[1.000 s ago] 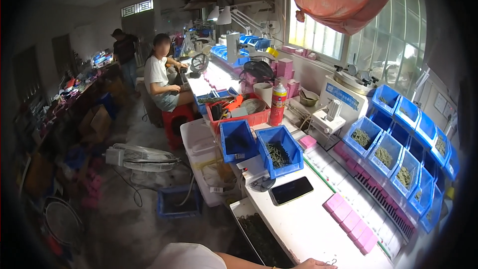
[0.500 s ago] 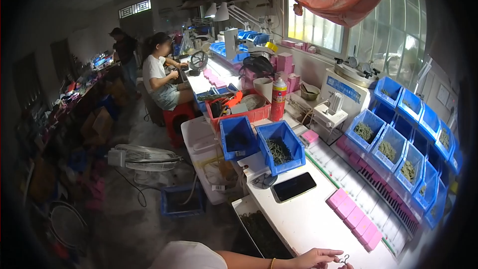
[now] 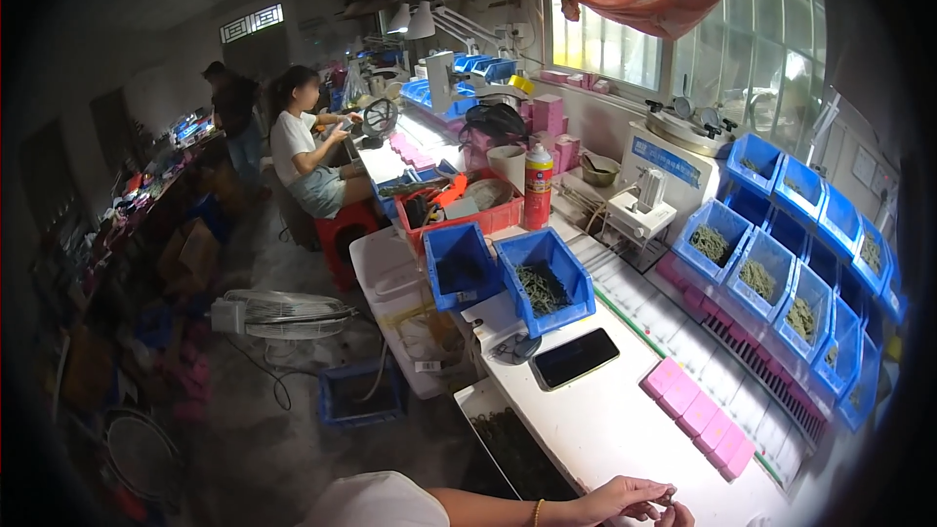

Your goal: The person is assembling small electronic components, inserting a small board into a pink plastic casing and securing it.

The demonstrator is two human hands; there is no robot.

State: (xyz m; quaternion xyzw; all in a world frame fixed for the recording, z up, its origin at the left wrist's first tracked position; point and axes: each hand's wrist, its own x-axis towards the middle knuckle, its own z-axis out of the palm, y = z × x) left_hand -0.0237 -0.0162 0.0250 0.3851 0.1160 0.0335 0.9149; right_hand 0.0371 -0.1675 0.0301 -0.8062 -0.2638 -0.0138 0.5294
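My left hand (image 3: 625, 498) reaches in from the lower edge over the white worktable (image 3: 595, 420), a thin bracelet on its wrist. Its fingertips pinch a small dark part (image 3: 665, 500). Only a few fingers of my right hand (image 3: 680, 517) show at the bottom edge, close against the left fingertips; I cannot tell their grip. A row of pink blocks (image 3: 698, 415) lies just beyond the hands. A black phone (image 3: 574, 358) rests farther up the table. Left of my forearm a shallow tray of dark parts (image 3: 522, 454) sits at the table's edge.
Two blue bins (image 3: 508, 268) stand beyond the phone, one holding greenish parts. More blue bins (image 3: 791, 273) line the right under the window. A red tray (image 3: 459, 215) and spray can (image 3: 538, 185) sit farther back. A seated person (image 3: 307, 161) works up the bench. A fan (image 3: 283, 312) lies on the floor.
My left hand has come further into view above the table's lower edge, fingers now pinched on the small part. The view has shifted slightly; the bench looks unchanged.
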